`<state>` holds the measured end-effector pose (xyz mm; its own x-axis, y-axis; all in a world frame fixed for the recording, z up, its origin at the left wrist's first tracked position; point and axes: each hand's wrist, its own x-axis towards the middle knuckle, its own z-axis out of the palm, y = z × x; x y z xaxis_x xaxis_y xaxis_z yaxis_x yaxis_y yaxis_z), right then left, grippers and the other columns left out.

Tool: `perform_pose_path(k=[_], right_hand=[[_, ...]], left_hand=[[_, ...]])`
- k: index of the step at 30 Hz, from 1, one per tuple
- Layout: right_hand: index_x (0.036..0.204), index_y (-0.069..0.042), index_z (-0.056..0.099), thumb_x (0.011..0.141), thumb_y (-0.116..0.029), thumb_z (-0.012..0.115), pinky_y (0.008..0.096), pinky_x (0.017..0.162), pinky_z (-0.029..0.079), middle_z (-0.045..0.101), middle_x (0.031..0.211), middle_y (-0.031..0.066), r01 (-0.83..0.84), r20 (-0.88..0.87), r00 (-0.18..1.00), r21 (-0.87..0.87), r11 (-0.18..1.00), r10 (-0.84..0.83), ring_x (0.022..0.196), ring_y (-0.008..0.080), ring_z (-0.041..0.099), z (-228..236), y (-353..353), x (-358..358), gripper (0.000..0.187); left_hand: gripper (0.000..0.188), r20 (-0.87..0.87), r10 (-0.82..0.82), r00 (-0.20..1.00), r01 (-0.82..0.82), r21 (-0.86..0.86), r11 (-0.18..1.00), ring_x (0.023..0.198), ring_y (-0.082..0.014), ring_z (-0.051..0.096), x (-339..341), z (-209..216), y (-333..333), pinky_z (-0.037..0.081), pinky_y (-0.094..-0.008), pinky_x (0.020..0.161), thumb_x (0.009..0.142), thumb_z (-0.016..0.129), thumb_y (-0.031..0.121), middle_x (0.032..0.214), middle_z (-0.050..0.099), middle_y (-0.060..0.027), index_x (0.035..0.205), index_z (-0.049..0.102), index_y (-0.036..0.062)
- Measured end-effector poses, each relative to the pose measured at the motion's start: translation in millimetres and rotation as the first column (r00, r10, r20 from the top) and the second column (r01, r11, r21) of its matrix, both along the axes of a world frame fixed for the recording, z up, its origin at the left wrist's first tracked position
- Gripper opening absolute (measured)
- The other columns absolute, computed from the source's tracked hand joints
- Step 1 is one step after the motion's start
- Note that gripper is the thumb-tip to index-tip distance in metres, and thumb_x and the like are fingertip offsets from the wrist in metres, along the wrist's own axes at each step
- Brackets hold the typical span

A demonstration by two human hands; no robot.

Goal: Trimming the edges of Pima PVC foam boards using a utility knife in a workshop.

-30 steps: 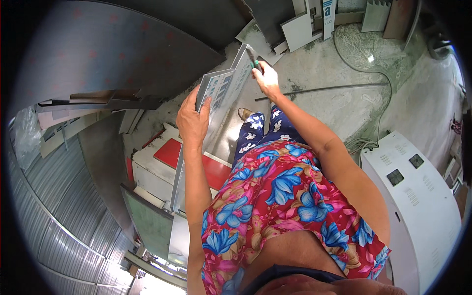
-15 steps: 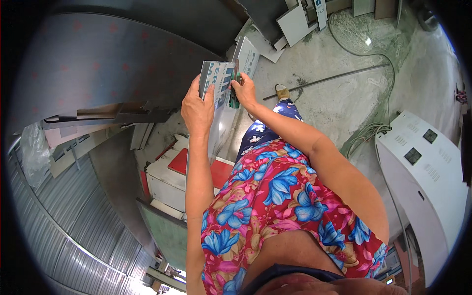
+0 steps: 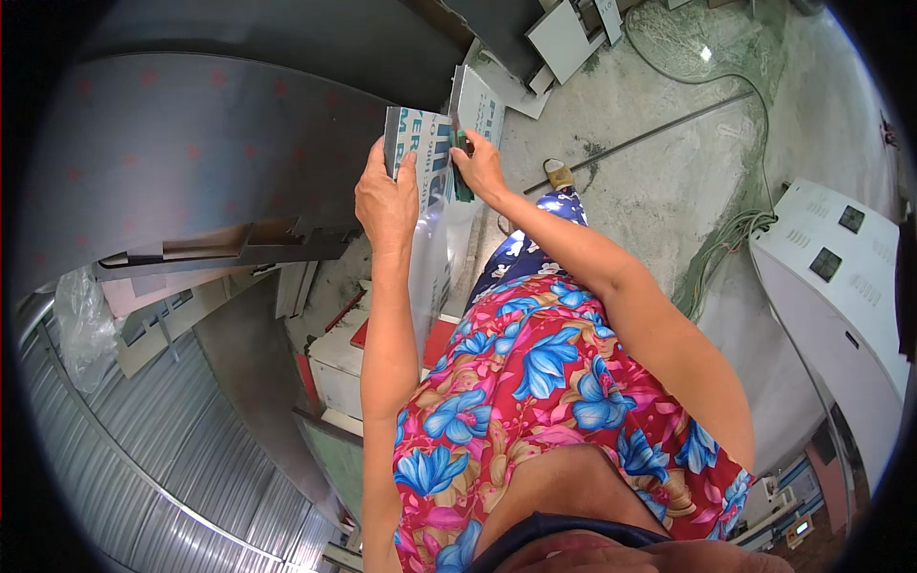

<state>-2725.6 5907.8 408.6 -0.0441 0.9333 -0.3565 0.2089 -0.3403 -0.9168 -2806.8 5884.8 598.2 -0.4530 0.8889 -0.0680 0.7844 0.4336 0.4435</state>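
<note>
My left hand (image 3: 390, 202) grips the left edge of a long panel (image 3: 426, 143), its thumb on the face that carries printed protective film. The panel stretches from beyond my hands back toward my body. A second, angled printed face (image 3: 478, 105) rises to the right of it; whether the two are joined I cannot tell. In the corner between these faces, my right hand (image 3: 481, 167) is closed round a green tool (image 3: 463, 183) with a dark, narrow part pointing away from me. My fingers partly cover the tool, so its exact kind is unclear.
Large dark sheets (image 3: 210, 143) stand along the left. A thin bar (image 3: 650, 138) and a cable (image 3: 740, 234) lie on the concrete floor at the right. Beyond the cable is a white vented cabinet (image 3: 821, 239). Offcut panels (image 3: 562, 43) lean at the far end.
The whole view has shifted slightly, with the cabinet and floor bar now further right. Both hands keep their holds, and the tool stays in the corner between the printed faces.
</note>
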Motion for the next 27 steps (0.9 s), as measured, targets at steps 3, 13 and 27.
perform_pose_path(k=[3, 13, 27], right_hand=[[0.110, -0.001, 0.065, 0.087, -0.008, 0.066, 0.0296, 0.066, 0.050, 0.067, 0.074, 0.0069, 0.053, -0.208, 0.978, 0.191, 0.980, -0.012, 0.069, 0.0131, 0.063, 7, -17, 15, 0.024], [0.115, -0.015, 0.067, 0.085, -0.014, 0.067, 0.0450, 0.080, 0.052, 0.067, 0.099, 0.0151, -0.055, 0.214, 0.977, 0.276, 0.960, -0.005, 0.092, 0.0357, 0.066, -40, -12, 43, 0.029], [0.120, -0.011, 0.066, 0.086, -0.013, 0.067, 0.0403, 0.079, 0.052, 0.069, 0.093, 0.0126, -0.175, 0.112, 0.984, 0.410, 0.895, 0.142, 0.087, 0.0297, 0.068, -52, 48, 4, 0.033]], left_hand=[[0.041, 0.019, 0.017, 1.000, -0.017, -0.007, 1.000, 0.093, -0.0356, 0.070, 3, 3, -5, 0.053, -0.0431, 0.082, 0.089, 0.066, 0.027, 0.101, 0.072, -0.0182, 0.125, 0.063, 0.0067], [0.042, 0.004, -0.021, 1.000, 0.021, -0.017, 1.000, 0.093, -0.0357, 0.070, 16, 1, -40, 0.053, -0.0429, 0.083, 0.089, 0.066, 0.028, 0.102, 0.072, -0.0183, 0.125, 0.063, 0.0067], [0.045, -0.057, 0.087, 0.995, -0.089, -0.039, 0.995, 0.095, -0.0372, 0.070, -24, 3, 30, 0.053, -0.0440, 0.084, 0.089, 0.066, 0.030, 0.103, 0.072, -0.0203, 0.126, 0.063, 0.0048]])
